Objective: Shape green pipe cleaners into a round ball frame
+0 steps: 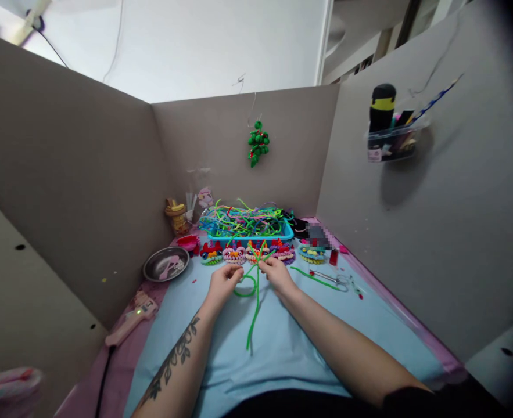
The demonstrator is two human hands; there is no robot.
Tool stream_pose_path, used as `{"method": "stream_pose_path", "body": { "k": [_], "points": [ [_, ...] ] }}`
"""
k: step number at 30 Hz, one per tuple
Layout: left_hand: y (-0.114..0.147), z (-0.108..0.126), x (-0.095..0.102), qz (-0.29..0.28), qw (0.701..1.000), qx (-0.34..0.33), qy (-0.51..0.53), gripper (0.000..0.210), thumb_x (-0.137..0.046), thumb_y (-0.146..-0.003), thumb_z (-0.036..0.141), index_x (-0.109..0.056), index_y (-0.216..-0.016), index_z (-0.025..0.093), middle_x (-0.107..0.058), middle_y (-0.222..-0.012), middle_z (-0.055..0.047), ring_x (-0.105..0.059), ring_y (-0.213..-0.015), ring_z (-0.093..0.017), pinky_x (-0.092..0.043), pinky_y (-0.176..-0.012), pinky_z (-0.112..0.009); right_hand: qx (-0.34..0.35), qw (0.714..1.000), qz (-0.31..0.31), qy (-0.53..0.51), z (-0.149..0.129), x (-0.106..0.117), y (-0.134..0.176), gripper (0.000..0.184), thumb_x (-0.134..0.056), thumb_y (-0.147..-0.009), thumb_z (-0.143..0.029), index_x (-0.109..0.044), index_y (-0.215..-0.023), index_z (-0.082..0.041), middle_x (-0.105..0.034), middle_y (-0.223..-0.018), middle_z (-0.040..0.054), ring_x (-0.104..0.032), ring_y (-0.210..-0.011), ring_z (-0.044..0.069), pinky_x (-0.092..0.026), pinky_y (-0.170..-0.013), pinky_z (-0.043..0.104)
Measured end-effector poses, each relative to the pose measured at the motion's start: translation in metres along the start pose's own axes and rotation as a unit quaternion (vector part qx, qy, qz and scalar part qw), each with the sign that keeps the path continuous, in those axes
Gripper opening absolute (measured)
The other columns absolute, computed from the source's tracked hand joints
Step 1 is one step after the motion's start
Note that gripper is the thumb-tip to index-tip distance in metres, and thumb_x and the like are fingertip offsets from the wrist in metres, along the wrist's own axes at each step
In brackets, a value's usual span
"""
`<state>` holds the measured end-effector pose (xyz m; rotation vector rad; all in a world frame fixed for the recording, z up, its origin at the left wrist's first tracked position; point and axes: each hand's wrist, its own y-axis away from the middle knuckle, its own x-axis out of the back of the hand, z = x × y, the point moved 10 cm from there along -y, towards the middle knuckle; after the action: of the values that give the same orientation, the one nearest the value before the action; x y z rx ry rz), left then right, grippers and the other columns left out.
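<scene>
Bright green pipe cleaners [254,316] hang between my hands above the blue cloth. Where several strands cross, the fingertips of my right hand [279,275] pinch them. Short ends fan out above that crossing, and one long end hangs down toward me. My left hand [225,282] has its thumb and fingers closed at a curled strand that loops to the left. Just behind my hands is a row of small fuzzy figures [234,254] in pink, orange, red and purple. To the right lie a loose green pipe cleaner [306,274] and a pair of scissors [341,283].
A blue tray [251,238] heaped with coloured pipe cleaners stands at the back. At left are a metal bowl [151,267], a pink glue gun [129,325] with a cord, and a jar [178,220]. Grey panels enclose three sides; a bin [391,142] hangs on the right one.
</scene>
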<state>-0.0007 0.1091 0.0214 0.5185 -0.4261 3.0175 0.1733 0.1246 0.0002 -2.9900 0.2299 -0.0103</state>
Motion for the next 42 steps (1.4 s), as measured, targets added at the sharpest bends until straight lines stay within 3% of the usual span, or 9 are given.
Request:
{"method": "stream_pose_path", "body": {
  "k": [3, 8, 13, 20, 26, 29, 32, 35, 42],
  "points": [
    [-0.001, -0.002, 0.000, -0.002, 1.000, 0.005, -0.004, 0.027, -0.054, -0.072, 0.039, -0.064, -0.070, 0.013, -0.061, -0.057, -0.002, -0.053, -0.054, -0.014, -0.041, -0.055, -0.024, 0.001, 1.000, -0.006, 0.007, -0.002, -0.001, 0.001, 0.027, -0.059, -0.062, -0.039, -0.043, -0.050, -0.019, -0.045, -0.048, -0.0037, -0.036, -0.046, 0.010, -0.028, -0.046, 0.024],
    [0.000, 0.003, -0.001, -0.002, 0.998, -0.027, -0.056, 0.026, -0.060, -0.068, 0.033, -0.066, -0.085, 0.015, -0.067, -0.074, -0.005, -0.056, -0.067, -0.016, -0.043, -0.064, -0.026, 0.003, 1.000, -0.011, 0.007, -0.003, -0.004, 0.002, 0.028, -0.058, -0.062, -0.040, -0.044, -0.051, -0.019, -0.045, -0.048, -0.0035, -0.037, -0.046, 0.010, -0.029, -0.047, 0.024],
    [0.001, 0.002, -0.005, -0.022, 0.994, -0.042, -0.100, 0.019, -0.055, -0.071, 0.031, -0.066, -0.072, 0.016, -0.064, -0.066, -0.003, -0.054, -0.062, -0.015, -0.039, -0.061, -0.025, 0.002, 0.999, -0.022, 0.026, 0.001, -0.004, 0.000, 0.025, -0.057, -0.063, -0.037, -0.045, -0.051, -0.019, -0.044, -0.046, -0.0045, -0.037, -0.046, 0.010, -0.028, -0.046, 0.023],
    [0.002, 0.012, 0.001, -0.025, 0.981, -0.072, -0.179, 0.011, -0.054, -0.068, 0.021, -0.065, -0.066, 0.018, -0.061, -0.064, -0.002, -0.051, -0.063, -0.015, -0.035, -0.060, -0.024, 0.037, 0.990, -0.088, 0.101, 0.000, -0.014, -0.002, 0.016, -0.053, -0.062, -0.027, -0.044, -0.051, -0.018, -0.038, -0.048, -0.0064, -0.034, -0.049, 0.009, -0.025, -0.048, 0.022],
    [0.004, 0.008, 0.000, -0.052, 0.987, -0.041, -0.149, 0.016, -0.054, -0.070, 0.028, -0.064, -0.066, 0.017, -0.061, -0.061, -0.001, -0.051, -0.060, -0.015, -0.035, -0.058, -0.024, 0.058, 0.987, -0.084, 0.125, -0.007, -0.014, 0.000, 0.018, -0.051, -0.063, -0.027, -0.041, -0.051, -0.018, -0.036, -0.049, -0.0059, -0.033, -0.050, 0.010, -0.023, -0.048, 0.022],
    [0.003, 0.006, 0.000, -0.056, 0.992, -0.027, -0.106, 0.021, -0.055, -0.071, 0.033, -0.067, -0.076, 0.016, -0.066, -0.072, -0.003, -0.055, -0.066, -0.016, -0.038, -0.060, -0.025, 0.056, 0.989, -0.075, 0.115, -0.009, -0.011, 0.001, 0.019, -0.052, -0.065, -0.030, -0.041, -0.053, -0.018, -0.036, -0.051, -0.0056, -0.034, -0.051, 0.010, -0.025, -0.049, 0.022],
    [0.000, 0.010, 0.009, -0.011, 0.998, -0.037, -0.059, 0.034, -0.056, -0.071, 0.033, -0.062, -0.101, 0.016, -0.067, -0.092, -0.007, -0.057, -0.075, -0.017, -0.039, -0.060, -0.024, 0.047, 0.988, -0.106, 0.103, -0.008, -0.017, 0.004, 0.022, -0.052, -0.066, -0.032, -0.040, -0.054, -0.019, -0.036, -0.051, -0.0056, -0.034, -0.050, 0.010, -0.026, -0.049, 0.022],
    [-0.002, 0.015, 0.018, 0.034, 0.998, -0.052, -0.024, 0.040, -0.054, -0.074, 0.033, -0.057, -0.110, 0.016, -0.066, -0.094, -0.007, -0.056, -0.075, -0.016, -0.041, -0.062, -0.024, 0.038, 0.983, -0.142, 0.107, -0.008, -0.026, 0.010, 0.021, -0.053, -0.065, -0.031, -0.041, -0.054, -0.018, -0.037, -0.051, -0.0056, -0.035, -0.050, 0.010, -0.026, -0.049, 0.022],
    [0.000, 0.017, 0.020, 0.048, 0.996, -0.058, -0.038, 0.024, -0.053, -0.076, 0.035, -0.063, -0.074, 0.014, -0.064, -0.074, -0.003, -0.053, -0.067, -0.014, -0.039, -0.060, -0.023, 0.040, 0.981, -0.154, 0.113, -0.012, -0.032, 0.015, 0.021, -0.054, -0.062, -0.030, -0.040, -0.051, -0.019, -0.037, -0.048, -0.0057, -0.034, -0.050, 0.010, -0.025, -0.049, 0.023]
  ]
}}
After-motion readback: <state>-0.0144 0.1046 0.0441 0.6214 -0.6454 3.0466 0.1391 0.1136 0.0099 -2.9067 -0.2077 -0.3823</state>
